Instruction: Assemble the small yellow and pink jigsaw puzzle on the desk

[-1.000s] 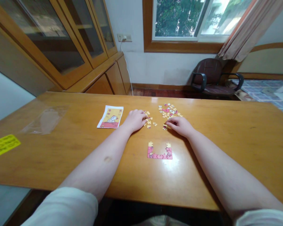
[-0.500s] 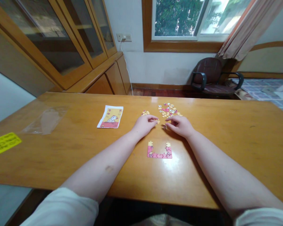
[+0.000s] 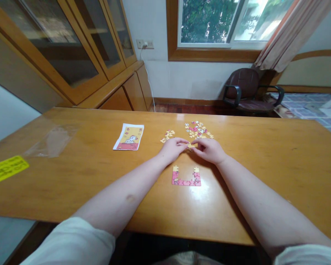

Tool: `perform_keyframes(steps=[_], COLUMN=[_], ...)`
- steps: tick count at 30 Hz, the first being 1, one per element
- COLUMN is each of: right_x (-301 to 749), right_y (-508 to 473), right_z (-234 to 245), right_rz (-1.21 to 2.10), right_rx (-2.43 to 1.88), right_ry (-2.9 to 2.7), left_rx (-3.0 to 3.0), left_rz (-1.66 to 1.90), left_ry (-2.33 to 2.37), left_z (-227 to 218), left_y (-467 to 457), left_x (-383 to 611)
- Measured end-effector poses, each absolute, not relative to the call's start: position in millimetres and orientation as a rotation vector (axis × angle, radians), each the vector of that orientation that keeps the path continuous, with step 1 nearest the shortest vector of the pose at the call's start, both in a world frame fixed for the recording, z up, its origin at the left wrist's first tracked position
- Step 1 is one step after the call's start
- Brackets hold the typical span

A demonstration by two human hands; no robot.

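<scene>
My left hand (image 3: 174,149) and my right hand (image 3: 208,149) meet over the table, fingertips close together. Between them are yellow jigsaw pieces (image 3: 191,145), pinched by the fingers of both hands; how many is hidden. Nearer to me lies a U-shaped joined section of jigsaw puzzle (image 3: 187,182), pink with yellow at its two upper ends. Beyond my right hand spreads a pile of loose jigsaw pieces (image 3: 198,129), yellow, pink and white. A smaller group of yellow pieces (image 3: 168,135) lies just past my left hand.
A picture card (image 3: 129,137) with a white animal lies left of my hands. Farther left are a clear plastic bag (image 3: 51,141) and a yellow label (image 3: 7,170) on the wooden table (image 3: 93,184). A brown armchair (image 3: 245,90) stands beyond the table.
My left hand has moved right, and my hands have come together around the yellow pieces. More of the small group past my left hand now shows.
</scene>
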State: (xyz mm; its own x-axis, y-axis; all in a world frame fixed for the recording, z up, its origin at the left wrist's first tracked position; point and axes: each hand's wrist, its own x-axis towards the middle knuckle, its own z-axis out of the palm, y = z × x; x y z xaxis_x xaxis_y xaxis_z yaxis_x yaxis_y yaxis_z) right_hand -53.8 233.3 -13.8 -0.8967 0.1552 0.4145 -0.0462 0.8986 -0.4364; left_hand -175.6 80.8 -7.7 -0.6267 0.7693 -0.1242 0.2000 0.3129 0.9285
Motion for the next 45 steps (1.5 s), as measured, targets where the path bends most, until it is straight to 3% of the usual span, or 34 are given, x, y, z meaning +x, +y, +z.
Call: perform_keyframes(steps=[3,7,15,45], right_x=[-50,-45,-45,-44], right_y=[241,250,243,245], right_z=[-12,-9,-2,-3], right_rz=[0.658,0.731,0.684,0.665], right_rx=[-0.132,-0.168,-0.074,-0.015], right_ry=[-2.691,-2.848,-2.984,-2.96], left_rx=[1.131,1.655,1.843,1.833], left_rz=[1.221,0.846,0.568,0.535], left_ry=[2.215,2.34,2.321,2.251], left_z=[-6,-4,-1,-2], left_y=[77,71,70,70], left_x=[-178,-179,-176,-176])
